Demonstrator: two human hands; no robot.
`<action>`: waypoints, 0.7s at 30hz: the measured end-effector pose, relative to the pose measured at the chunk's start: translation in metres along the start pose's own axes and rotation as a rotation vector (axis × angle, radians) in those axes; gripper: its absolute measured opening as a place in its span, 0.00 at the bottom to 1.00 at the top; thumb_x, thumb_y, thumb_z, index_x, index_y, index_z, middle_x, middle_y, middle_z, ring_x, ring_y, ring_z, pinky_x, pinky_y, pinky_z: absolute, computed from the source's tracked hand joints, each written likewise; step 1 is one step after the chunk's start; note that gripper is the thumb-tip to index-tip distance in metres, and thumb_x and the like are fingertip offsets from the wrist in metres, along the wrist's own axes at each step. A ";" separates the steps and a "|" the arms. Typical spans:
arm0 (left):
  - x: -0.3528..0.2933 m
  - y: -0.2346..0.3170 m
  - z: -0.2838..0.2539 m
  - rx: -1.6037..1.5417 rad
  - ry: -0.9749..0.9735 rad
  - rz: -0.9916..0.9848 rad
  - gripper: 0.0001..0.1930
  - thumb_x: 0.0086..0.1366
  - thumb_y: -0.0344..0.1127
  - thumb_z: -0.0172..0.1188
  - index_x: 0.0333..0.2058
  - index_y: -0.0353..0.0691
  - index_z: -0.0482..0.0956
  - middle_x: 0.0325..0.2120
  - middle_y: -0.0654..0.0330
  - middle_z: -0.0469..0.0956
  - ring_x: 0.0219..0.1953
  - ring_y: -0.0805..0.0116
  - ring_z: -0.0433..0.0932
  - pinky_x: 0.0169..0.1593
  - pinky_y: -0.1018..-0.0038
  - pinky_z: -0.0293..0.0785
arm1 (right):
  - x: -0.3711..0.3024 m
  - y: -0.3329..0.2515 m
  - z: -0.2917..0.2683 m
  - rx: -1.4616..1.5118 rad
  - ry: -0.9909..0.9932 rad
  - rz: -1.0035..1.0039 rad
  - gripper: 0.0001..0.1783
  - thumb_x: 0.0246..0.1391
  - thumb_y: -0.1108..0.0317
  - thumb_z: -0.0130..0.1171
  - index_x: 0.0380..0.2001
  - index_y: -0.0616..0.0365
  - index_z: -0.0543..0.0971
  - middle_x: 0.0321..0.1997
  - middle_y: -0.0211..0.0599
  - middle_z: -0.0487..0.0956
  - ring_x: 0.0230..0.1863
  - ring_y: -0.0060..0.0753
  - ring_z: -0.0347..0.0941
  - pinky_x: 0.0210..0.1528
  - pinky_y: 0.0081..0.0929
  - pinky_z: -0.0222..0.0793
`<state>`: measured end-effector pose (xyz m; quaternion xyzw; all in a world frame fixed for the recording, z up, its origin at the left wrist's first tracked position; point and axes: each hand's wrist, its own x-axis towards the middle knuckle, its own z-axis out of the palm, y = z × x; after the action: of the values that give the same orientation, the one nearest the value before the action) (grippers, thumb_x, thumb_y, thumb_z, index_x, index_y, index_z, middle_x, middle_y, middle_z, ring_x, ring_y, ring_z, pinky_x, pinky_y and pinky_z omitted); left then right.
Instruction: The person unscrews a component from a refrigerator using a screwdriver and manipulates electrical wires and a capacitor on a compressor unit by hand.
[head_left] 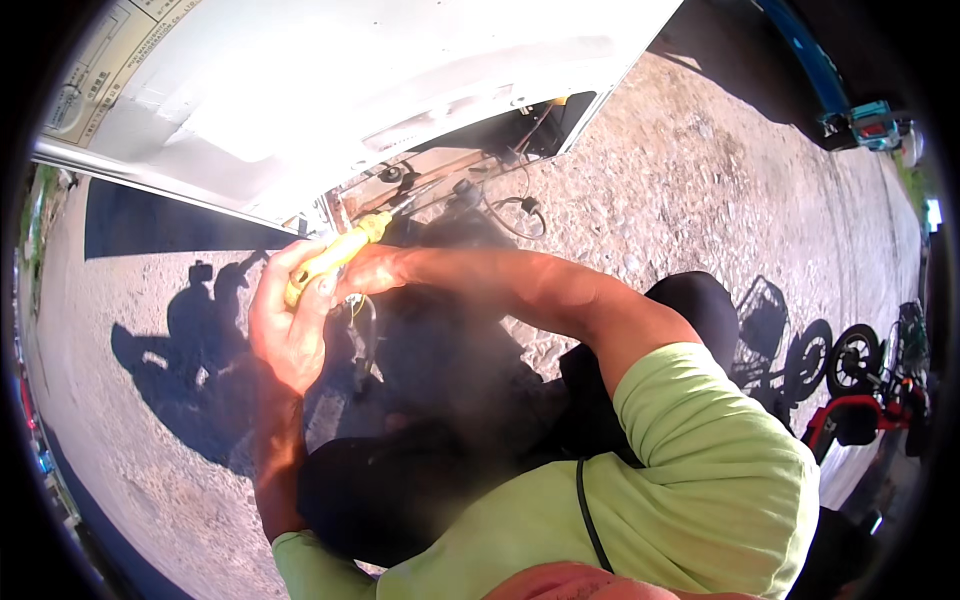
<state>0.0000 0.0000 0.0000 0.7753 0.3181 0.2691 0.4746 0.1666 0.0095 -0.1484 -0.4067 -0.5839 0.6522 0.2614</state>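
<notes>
A screwdriver with a yellow handle points up and to the right, its shaft reaching the open lower edge of a white metal appliance cabinet. My left hand is closed round the handle, thumb along its near side. Just right of it, my right hand is bent in beneath the handle. Its fingertips are hidden behind the screwdriver and my left hand, so what they grip cannot be made out. Within the opening are metal rails, dark fittings and a thin looped cable that hangs out over the ground.
Rough, sunlit gravelly ground surrounds the cabinet. My dark-clad knee is under my right arm. A red two-wheeled vehicle stands at the right, and a blue machine part is at the upper right. Strong shadows cover the work spot.
</notes>
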 end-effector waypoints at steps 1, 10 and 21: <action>0.018 0.009 0.020 0.103 -0.021 0.128 0.18 0.73 0.39 0.64 0.56 0.36 0.79 0.50 0.54 0.82 0.48 0.66 0.80 0.55 0.71 0.75 | -0.001 0.007 0.002 0.015 0.058 -0.193 0.37 0.54 0.52 0.75 0.62 0.56 0.75 0.59 0.50 0.78 0.60 0.37 0.75 0.71 0.34 0.64; 0.101 0.019 0.137 0.372 -0.122 0.587 0.15 0.66 0.32 0.67 0.50 0.38 0.80 0.42 0.52 0.80 0.41 0.51 0.83 0.42 0.60 0.82 | 0.031 0.074 0.005 0.902 -0.043 -0.276 0.29 0.61 0.54 0.67 0.61 0.57 0.75 0.58 0.47 0.78 0.61 0.38 0.74 0.72 0.35 0.63; 0.113 0.004 0.159 0.496 -0.047 0.627 0.16 0.65 0.34 0.69 0.50 0.38 0.80 0.39 0.54 0.79 0.37 0.53 0.85 0.38 0.63 0.84 | 0.067 0.116 0.012 1.326 -0.087 -0.342 0.21 0.69 0.58 0.58 0.59 0.57 0.76 0.58 0.43 0.78 0.62 0.38 0.73 0.72 0.36 0.63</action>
<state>0.1891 -0.0068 -0.0478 0.9318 0.1104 0.2981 0.1750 0.1365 0.0365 -0.2768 -0.0363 -0.1270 0.8373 0.5306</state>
